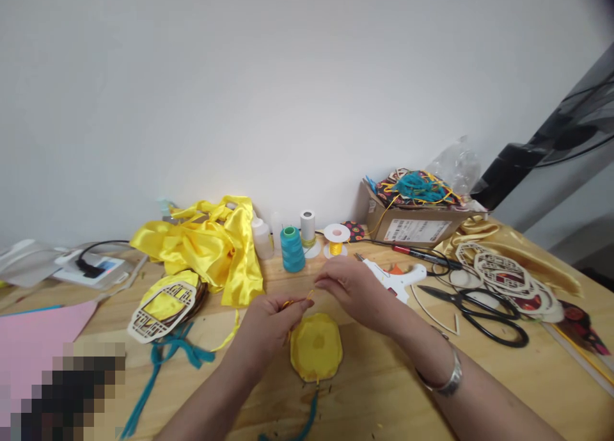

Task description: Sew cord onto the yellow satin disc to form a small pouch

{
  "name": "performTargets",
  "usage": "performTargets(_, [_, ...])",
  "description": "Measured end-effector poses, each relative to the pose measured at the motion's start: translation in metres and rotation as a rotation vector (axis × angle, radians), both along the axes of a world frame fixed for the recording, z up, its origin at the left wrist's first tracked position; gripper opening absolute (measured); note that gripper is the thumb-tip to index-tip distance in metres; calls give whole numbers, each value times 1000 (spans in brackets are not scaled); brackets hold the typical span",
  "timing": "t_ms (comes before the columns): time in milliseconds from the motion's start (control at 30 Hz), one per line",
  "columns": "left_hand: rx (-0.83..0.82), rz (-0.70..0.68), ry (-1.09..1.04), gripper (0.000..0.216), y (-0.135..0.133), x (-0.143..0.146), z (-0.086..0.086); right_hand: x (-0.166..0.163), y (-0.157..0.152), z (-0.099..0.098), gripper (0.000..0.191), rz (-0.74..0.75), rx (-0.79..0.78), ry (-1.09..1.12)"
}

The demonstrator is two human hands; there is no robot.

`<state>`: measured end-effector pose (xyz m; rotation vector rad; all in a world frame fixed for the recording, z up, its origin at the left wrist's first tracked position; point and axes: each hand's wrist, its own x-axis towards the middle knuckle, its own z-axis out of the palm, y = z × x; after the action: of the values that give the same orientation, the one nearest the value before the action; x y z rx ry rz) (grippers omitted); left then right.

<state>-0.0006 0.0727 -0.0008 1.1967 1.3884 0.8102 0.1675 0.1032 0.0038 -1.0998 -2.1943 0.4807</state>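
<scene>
Between my two hands runs a thin yellow cord (311, 294). My left hand (273, 322) pinches it, with some of the cord looped about the fingers. On the other side my right hand (343, 290) is closed, its fingertips on the cord's upper part. Just below them a yellow fabric-covered piece (316, 348) with a scalloped outline lies flat on the wooden table (384, 390). A teal tassel (311, 415) hangs from that piece's lower edge.
Behind my hands stand a teal thread cone (292, 249) and a yellow cord spool (336, 239). Rightward lie a white glue gun (400, 278), black-handled scissors (484, 310) and a filled cardboard box (407, 223). Yellow satin (206, 242) and wooden cutouts (163, 310) lie left.
</scene>
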Motion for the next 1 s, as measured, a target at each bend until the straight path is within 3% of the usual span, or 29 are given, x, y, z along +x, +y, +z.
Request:
performTargets(133, [-65,65,-37,27,1,0,0,29,-3,19,14,-222,57,-117])
performTargets(267, [-74,62,-51,33,4,-4,-4,88,-19,31,21,-442,-19,-411])
performTargets(400, [-52,106,-72,35,7,-7,-7,153,-44,25,27,-754,-119,-693])
performTargets(467, [-52,146,-118,35,7,-7,-8,176,-55,17,29,-837,-189,-762])
performTargets(533, [-69,188,-181,36,8,-6,-7,190,-64,7,26,-800,-203,-772])
performTargets(700, [-137,223,-358,34,15,-2,2,200,-74,-22,26,-522,-182,-678])
performTargets(867, [-136,243,-401,35,20,-1,17,206,-78,-41,31,-561,-186,-718])
performTargets(1000, [-154,262,-416,33,13,-1,17,201,-82,-36,37,-578,-209,-754])
